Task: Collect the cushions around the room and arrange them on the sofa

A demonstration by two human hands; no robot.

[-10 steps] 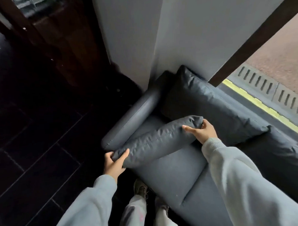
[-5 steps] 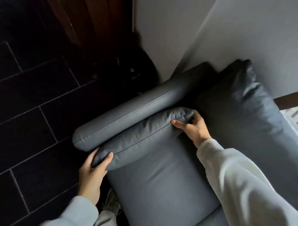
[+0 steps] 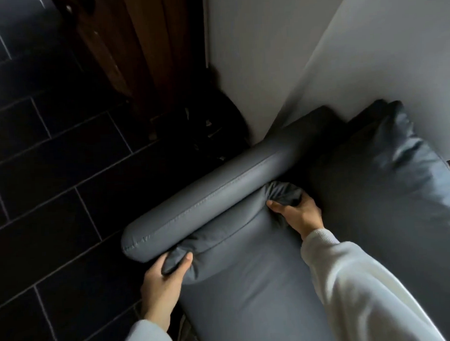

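I see the cushion (image 3: 229, 229) lying on the sofa seat (image 3: 263, 297), pressed against the armrest (image 3: 209, 199) at its left; the back cushion (image 3: 389, 189) stands at the right, against the wall (image 3: 368, 48).

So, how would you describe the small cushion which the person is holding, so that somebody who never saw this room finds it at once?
Start at the grey sofa in the corner and find its rounded armrest. The small cushion lies squeezed along the inner side of that armrest, on the seat, with the left hand and right hand gripping its two ends. Unlike the large back cushion leaning on the wall, it is slim and pinched.

Smooth matt cloth cushion (image 3: 221, 235)
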